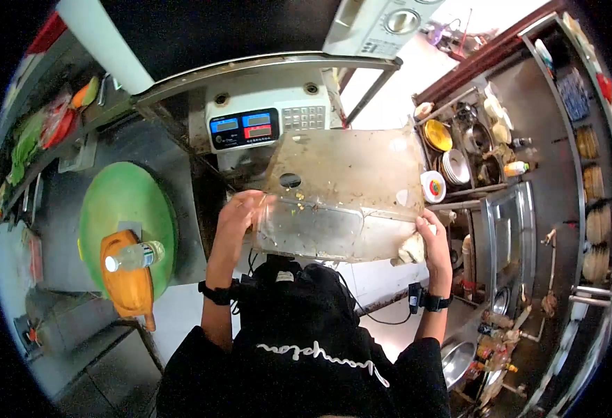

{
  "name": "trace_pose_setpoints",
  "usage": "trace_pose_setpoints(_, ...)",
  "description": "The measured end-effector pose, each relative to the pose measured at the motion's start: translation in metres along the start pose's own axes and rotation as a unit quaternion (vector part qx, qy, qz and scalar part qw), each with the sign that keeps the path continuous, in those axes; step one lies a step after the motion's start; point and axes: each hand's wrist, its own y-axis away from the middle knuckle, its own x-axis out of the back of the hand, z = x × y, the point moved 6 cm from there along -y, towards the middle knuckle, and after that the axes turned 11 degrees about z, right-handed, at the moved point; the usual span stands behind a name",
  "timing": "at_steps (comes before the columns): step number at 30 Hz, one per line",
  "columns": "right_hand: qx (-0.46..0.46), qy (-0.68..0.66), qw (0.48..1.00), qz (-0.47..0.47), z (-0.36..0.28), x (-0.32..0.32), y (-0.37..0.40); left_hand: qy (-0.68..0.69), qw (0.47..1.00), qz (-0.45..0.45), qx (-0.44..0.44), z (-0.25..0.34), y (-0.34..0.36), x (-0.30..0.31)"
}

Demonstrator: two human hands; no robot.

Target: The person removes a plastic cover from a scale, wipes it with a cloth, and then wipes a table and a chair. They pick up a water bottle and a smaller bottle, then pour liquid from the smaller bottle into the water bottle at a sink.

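A large, soiled metal sheet with a bent front face [348,167] is held up in front of my body, crumbs and grime scattered over it. My left hand [240,216] grips its left edge, the fingers slightly blurred. At the right edge, my right hand [433,240] is closed on the sheet, with a crumpled whitish cloth [411,249] hanging by the fingers at the lower right corner. Near the sheet's left side is a round dark hole. Directly behind it stands a digital scale [245,128] with lit displays.
To the left, a green round board [121,191] carries a wooden board [121,285] and a clear bottle [142,256]. A microwave [389,28] sits on the shelf above. Stacked plates [455,167], a sink [508,230] and a metal bowl [457,362] are on the right.
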Motion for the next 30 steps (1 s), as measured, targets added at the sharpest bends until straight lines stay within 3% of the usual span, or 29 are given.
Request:
trace_pose_setpoints(2, 0.005, -0.013, 1.000, 0.012, -0.004, 0.008, 0.008, -0.057, 0.998, -0.028, -0.011, 0.005, -0.006, -0.004)
trace_pose_setpoints(6, 0.010, 0.000, 0.999, 0.041, -0.003, 0.032, 0.024, -0.015, 0.996, -0.024, 0.088, -0.013, -0.019, -0.025)
trace_pose_setpoints(9, 0.031, 0.017, 0.997, 0.064, 0.002, 0.048, 0.031, -0.126, 0.982, -0.060, 0.129, -0.025, -0.026, -0.042)
trace_pose_setpoints(13, 0.062, 0.067, 0.989, 0.115, 0.020, 0.075, 0.044, -0.213, 0.965, -0.122, 0.097, -0.038, -0.027, -0.060)
trace_pose_setpoints(16, 0.082, 0.088, 0.980, 0.160, 0.023, 0.092, 0.062, -0.149, 0.935, -0.208, 0.246, -0.058, -0.025, -0.074)
trace_pose_setpoints(17, 0.085, 0.080, 0.978, 0.175, 0.026, 0.097, 0.069, -0.122, 0.929, -0.236, 0.259, -0.060, -0.022, -0.081)
trace_pose_setpoints(20, 0.102, 0.084, 0.971, 0.201, 0.033, 0.111, 0.085, -0.120, 0.911, -0.294, 0.262, -0.067, -0.017, -0.099)
trace_pose_setpoints(23, 0.068, 0.069, 0.966, 0.239, 0.041, 0.121, 0.101, -0.114, 0.934, -0.293, 0.167, -0.064, -0.018, -0.117)
trace_pose_setpoints(30, 0.066, 0.068, 0.948, 0.303, 0.055, 0.138, 0.121, -0.111, 0.941, -0.314, 0.067, -0.051, -0.016, -0.161)
